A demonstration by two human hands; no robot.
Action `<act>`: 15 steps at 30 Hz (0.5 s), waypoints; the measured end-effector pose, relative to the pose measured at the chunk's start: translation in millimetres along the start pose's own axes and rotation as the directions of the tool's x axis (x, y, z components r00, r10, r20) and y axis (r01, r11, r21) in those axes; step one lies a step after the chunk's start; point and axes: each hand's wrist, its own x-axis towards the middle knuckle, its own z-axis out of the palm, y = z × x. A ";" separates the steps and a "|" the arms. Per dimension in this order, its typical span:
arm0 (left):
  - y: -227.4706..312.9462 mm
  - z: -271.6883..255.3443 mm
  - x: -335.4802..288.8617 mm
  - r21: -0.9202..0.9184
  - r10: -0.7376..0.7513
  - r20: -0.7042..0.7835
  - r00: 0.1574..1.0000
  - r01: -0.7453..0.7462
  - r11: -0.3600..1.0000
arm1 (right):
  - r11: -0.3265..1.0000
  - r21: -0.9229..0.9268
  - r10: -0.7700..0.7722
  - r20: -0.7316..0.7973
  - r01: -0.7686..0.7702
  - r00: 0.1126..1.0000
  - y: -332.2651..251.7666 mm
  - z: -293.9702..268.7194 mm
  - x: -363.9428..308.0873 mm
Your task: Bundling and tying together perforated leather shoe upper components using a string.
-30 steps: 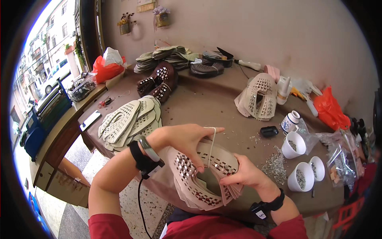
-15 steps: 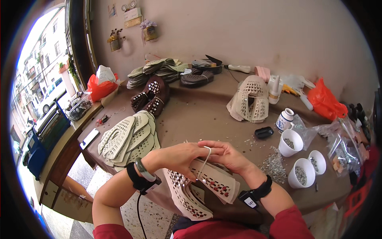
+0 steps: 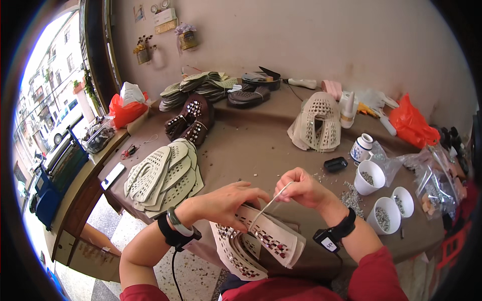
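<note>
A bundle of cream shoe uppers [image 3: 238, 257], full of cut-out holes and set with dark red and silvery studs, hangs over the table's near edge. My left hand [image 3: 227, 204] grips its top, thumb in front and fingers behind. A thin white band [image 3: 266, 208], perhaps elastic, runs up from the bundle. Its upper end is pinched in my right hand [image 3: 302, 188], which is raised to the right of the bundle. The band is drawn taut and slanting. Whether it passes around the back of the uppers is hidden.
Left lies a fanned pile of cream uppers [image 3: 163, 175], with brown studded uppers [image 3: 193, 120] behind. Another tied cream bundle [image 3: 316, 123] stands far right. White cups [image 3: 384, 215] of small studs and loose studs [image 3: 353, 198] lie right, near a black case [image 3: 335, 164].
My right hand has moved right and slightly up, away from my left hand, drawing the white band out straight. My left hand stays on the bundle, which has shifted slightly right.
</note>
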 end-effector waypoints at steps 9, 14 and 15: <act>-16.4 26.0 4.5 0.171 0.137 -0.126 0.983 -0.114 0.979 | 0.976 0.090 -0.183 -0.169 0.200 0.968 -17.2 47.8 13.4; -15.3 37.5 9.0 0.186 0.029 -0.254 0.967 0.019 0.982 | 0.874 -0.483 -0.198 -0.248 0.057 0.948 3.9 44.4 20.2; -13.6 38.4 7.0 0.187 0.030 -0.255 0.966 0.019 0.982 | 0.913 -0.406 -0.093 -0.295 -0.037 0.951 5.8 49.1 20.7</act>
